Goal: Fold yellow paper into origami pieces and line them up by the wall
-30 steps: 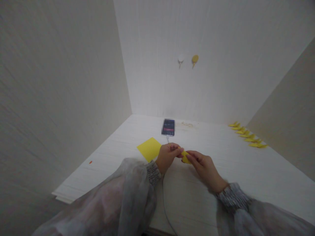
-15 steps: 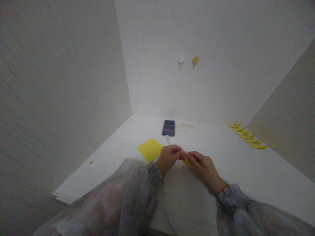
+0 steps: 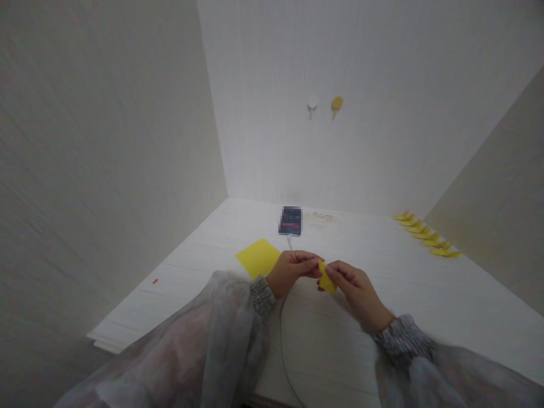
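Between my two hands is a small folded piece of yellow paper (image 3: 327, 279), held above the table. My left hand (image 3: 294, 268) pinches its upper left corner between thumb and fingers; a ring shows on one finger. My right hand (image 3: 355, 288) grips the paper's right side, thumb on top and a fingertip showing below it. A flat yellow paper sheet (image 3: 258, 258) lies on the table just behind my left wrist, partly covered by it.
A phone (image 3: 291, 221) with a cable (image 3: 282, 334) lies near the back wall. Several folded yellow paper figures (image 3: 427, 235) line the right side of the white table (image 3: 204, 249). Two hooks (image 3: 337, 103) are on the wall. A small orange scrap (image 3: 155, 281) lies at left.
More of the folded yellow paper shows between my hands, its flat face turned toward me. My left fingers have straightened a little; both hands stay in nearly the same place.
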Demonstrator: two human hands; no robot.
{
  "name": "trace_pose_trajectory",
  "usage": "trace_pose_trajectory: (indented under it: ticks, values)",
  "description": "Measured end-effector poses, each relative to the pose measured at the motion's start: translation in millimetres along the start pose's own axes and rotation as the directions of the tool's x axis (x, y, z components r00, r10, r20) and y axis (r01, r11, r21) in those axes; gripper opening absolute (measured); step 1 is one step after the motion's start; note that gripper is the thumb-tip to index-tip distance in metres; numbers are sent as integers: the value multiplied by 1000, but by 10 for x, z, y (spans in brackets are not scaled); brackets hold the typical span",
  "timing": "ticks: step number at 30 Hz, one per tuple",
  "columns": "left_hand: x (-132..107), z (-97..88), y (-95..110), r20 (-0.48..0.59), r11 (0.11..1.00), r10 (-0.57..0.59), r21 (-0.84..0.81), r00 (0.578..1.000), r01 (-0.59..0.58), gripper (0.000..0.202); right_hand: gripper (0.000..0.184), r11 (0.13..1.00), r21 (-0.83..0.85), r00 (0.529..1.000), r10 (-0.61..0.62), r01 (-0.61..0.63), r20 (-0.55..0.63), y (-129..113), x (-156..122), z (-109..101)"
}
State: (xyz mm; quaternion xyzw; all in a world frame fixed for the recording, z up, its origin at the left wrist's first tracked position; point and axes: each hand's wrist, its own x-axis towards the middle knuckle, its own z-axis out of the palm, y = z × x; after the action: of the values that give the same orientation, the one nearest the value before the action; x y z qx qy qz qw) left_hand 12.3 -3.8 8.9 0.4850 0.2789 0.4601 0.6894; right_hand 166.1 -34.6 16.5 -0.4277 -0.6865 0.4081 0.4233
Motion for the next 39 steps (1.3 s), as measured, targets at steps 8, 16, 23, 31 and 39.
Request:
trace_pose_trajectory:
  ticks: [8, 16, 23, 31, 39]
  values:
    - [-2, -10, -9, 6, 998, -55, -18, 998, 55, 30, 26, 992, 118, 997, 44, -51, 68, 18, -17, 5]
    - [-4, -4, -11, -24, 1000, -22, -7, 999, 22, 28, 24, 983, 167, 994, 56, -71, 94, 31, -16, -3]
    - [-5, 13, 19, -17, 993, 71, 91, 997, -69, 20, 20, 974, 214, 996, 64, -78, 69, 41, 9, 21]
    - [-5, 29, 28, -23, 997, 57, 61, 998, -56, 23, 17, 965, 251, 994, 58, -80, 93, 40, 14, 71]
    - [7, 0, 14, -35, 999, 11, -47, 999, -13, 29, 19, 966, 240, 993, 69, -91, 95, 68, -2, 55]
